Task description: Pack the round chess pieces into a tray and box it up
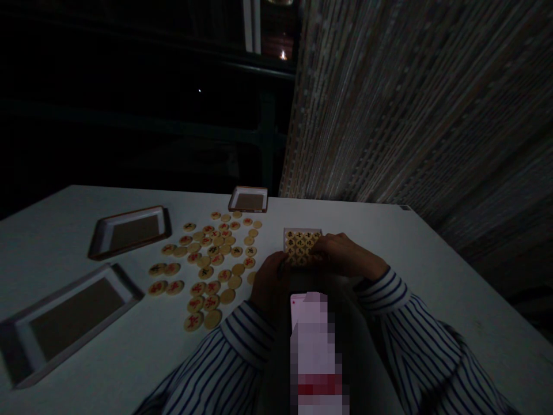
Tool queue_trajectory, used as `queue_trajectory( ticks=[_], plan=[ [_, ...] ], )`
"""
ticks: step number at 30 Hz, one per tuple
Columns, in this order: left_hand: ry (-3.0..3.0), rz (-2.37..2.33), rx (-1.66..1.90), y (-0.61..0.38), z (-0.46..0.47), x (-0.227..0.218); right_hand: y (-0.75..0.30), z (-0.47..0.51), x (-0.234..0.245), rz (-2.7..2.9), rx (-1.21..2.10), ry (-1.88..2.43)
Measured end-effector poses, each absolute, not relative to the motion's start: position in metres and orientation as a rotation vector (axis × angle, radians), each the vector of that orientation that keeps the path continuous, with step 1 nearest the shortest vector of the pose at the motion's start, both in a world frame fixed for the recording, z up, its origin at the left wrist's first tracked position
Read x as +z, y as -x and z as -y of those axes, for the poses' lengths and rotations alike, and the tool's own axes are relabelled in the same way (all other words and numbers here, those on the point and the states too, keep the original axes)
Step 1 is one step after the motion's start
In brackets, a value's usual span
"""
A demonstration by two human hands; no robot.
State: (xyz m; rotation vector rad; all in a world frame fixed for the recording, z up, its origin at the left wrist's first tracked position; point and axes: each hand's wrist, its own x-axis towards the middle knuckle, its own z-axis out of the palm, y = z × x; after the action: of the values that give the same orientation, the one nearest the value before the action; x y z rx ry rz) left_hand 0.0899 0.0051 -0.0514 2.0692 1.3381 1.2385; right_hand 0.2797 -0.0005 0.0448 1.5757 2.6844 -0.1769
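Dimly, a small box (302,243) packed with round discs sits between both hands. The left hand (268,279) curls at its near corner and the right hand (345,255) bends over its right edge; I cannot tell whether either grips anything. Packing seems underway, and lifting the loose discs (211,259) left of the box calls for a fine pinch.

The round pieces (211,259) are looking like smooth, pale wood with a slight shine. The table (432,276) is showing a matt white top. The striped sleeves (244,340) are looking like thin cloth, the wall (410,104) rough and ribbed.
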Motion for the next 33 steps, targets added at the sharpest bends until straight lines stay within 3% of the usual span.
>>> queue_trajectory(
  ticks=[33],
  plan=[
    [-2.088, -1.315, 1.228, -0.09, -0.005, -0.051, -0.294, 0.008, 0.063, -2.552, -0.165, -1.677]
  ],
)
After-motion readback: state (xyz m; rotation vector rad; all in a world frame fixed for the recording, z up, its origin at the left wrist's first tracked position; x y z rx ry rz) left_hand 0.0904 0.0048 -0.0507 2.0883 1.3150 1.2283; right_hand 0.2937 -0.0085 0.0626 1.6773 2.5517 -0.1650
